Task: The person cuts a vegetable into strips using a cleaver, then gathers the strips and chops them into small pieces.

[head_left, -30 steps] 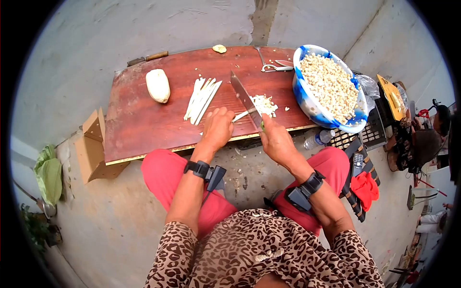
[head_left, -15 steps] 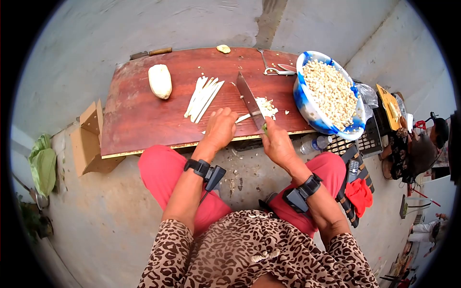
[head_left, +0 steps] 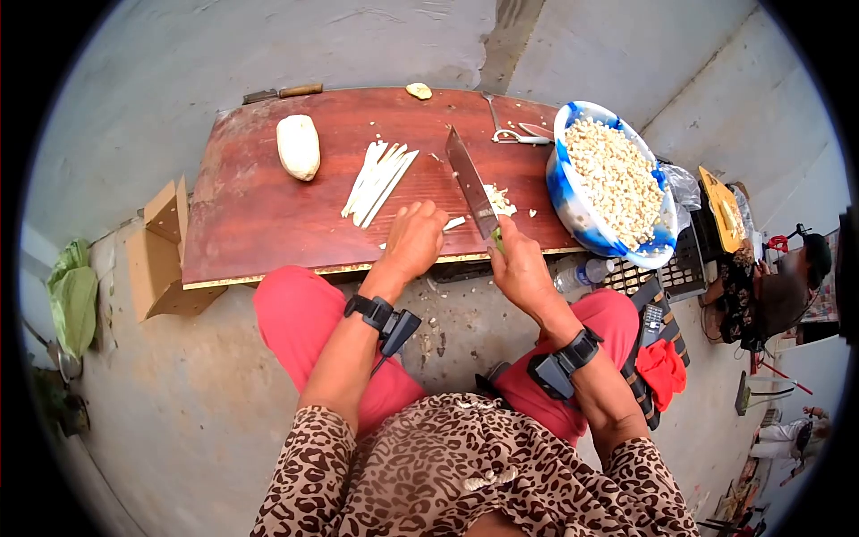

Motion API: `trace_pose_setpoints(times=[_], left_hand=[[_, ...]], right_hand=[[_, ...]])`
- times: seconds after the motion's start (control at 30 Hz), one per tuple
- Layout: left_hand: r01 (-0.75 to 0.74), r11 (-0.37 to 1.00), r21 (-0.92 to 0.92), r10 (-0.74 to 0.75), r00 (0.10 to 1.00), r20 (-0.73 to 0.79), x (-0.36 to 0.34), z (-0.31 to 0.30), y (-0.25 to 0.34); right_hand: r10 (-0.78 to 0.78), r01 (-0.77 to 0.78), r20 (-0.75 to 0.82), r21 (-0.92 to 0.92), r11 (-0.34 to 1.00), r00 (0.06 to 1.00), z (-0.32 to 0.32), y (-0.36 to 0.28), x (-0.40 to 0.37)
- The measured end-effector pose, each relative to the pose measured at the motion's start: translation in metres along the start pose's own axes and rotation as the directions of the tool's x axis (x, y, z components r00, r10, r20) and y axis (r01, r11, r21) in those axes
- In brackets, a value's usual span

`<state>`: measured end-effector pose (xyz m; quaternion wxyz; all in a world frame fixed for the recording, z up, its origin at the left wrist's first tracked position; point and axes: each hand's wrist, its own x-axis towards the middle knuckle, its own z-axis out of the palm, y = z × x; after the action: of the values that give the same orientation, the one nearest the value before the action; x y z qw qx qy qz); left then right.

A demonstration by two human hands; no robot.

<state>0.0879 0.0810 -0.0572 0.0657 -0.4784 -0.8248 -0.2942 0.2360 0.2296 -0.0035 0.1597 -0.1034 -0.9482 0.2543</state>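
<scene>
My right hand (head_left: 523, 273) is closed round the green handle of a cleaver (head_left: 472, 183), its broad blade slanting up and left over the red-brown board. My left hand (head_left: 416, 237) lies on the near part of the board with its fingers bent down over a pale vegetable strip (head_left: 455, 222), whose end sticks out toward the blade. Small chopped pieces (head_left: 501, 200) lie just right of the blade. Beyond my left hand is a bunch of long pale strips (head_left: 380, 183). A whole peeled vegetable (head_left: 298, 148) rests farther left.
A blue-and-white basin (head_left: 562, 183) full of diced pieces stands at the board's right end. A peeler (head_left: 519, 137) and another knife (head_left: 283, 92) lie along the far edge. A cardboard box (head_left: 161, 259) is at left, a plastic bottle (head_left: 586, 272) below right.
The cleaver blade has shifted slightly right, and a small gap now shows between it and the strip's end. My left hand keeps nearly the same place.
</scene>
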Motion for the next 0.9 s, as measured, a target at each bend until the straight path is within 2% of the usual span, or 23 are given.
trace_pose_setpoints(times=[0.07, 0.33, 0.47, 0.57, 0.67, 0.7, 0.83, 0.9], left_hand=[[-0.006, 1.0, -0.017, 0.006, 1.0, -0.011, 0.0, 0.003, 0.001], [-0.008, 1.0, -0.016, 0.008, 1.0, -0.006, 0.0, 0.001, 0.004], [-0.024, 0.999, -0.027, 0.023, 0.999, -0.046, 0.001, 0.008, 0.002], [-0.034, 0.999, -0.027, 0.032, 0.998, -0.063, 0.002, 0.011, 0.0], [-0.03, 1.0, -0.006, 0.029, 0.998, -0.049, 0.002, 0.007, 0.002], [-0.032, 0.999, 0.001, 0.032, 0.998, -0.054, 0.002, 0.006, 0.003], [-0.014, 1.0, 0.005, 0.015, 0.994, -0.112, -0.004, 0.002, 0.005], [0.01, 1.0, 0.01, -0.009, 0.998, -0.063, -0.004, 0.001, 0.004]], right_hand=[[-0.044, 0.046, -0.05, 0.024, 0.999, 0.998, -0.006, -0.01, -0.001], [-0.001, 0.002, 0.045, -0.023, 1.0, 0.999, 0.006, 0.003, -0.004], [-0.065, 0.067, -0.035, 0.033, 0.997, 0.997, -0.006, -0.006, -0.002], [-0.025, 0.025, 0.007, 0.052, 0.998, 1.0, -0.005, -0.016, -0.004], [-0.023, 0.022, 0.045, 0.032, 0.999, 0.999, 0.014, 0.0, -0.007], [0.039, -0.042, 0.067, 0.037, 0.998, 0.997, 0.01, -0.002, -0.006], [0.004, -0.005, 0.04, 0.039, 0.999, 0.999, -0.004, -0.011, 0.0], [-0.019, 0.018, 0.016, 0.071, 0.997, 1.0, -0.009, -0.024, -0.002]])
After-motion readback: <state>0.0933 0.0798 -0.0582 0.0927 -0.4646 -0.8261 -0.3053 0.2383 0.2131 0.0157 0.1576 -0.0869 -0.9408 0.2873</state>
